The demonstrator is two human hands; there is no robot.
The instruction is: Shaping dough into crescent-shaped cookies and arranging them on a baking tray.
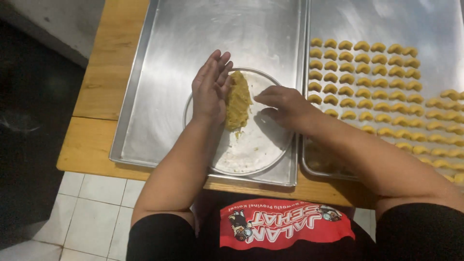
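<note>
Lying side by side on a wooden tabletop (96, 92), two shiny metal baking trays. Filling the right tray (386, 19), rows of small yellow crescent-shaped dough pieces (367, 72), packed close but apart from one another, running toward the tabletop's right edge. Sitting in the left tray (159, 72), near its front right corner, a round pale plate (251, 150), smeared and dotted with crumbs. Beyond the tabletop's left and front edges, a dark floor and white tiles. At the near edge, a black shirt with a red printed panel.

Resting on the far left part of the plate, a lump of yellow dough (238, 101), elongated, rough and crumbly on its surface, with a few loose bits below it.

Pressing flat against the dough's left side, the left hand (210, 89), fingers stretched out and held together, not curled around anything. Hovering just right of the dough over the plate, the right hand (285, 106), fingers bent and drawn toward the thumb in a loose pinch; holding a bit of dough or not, impossible to tell. Crossing the seam between the trays, the right forearm, hiding the front left corner of the right tray.
</note>
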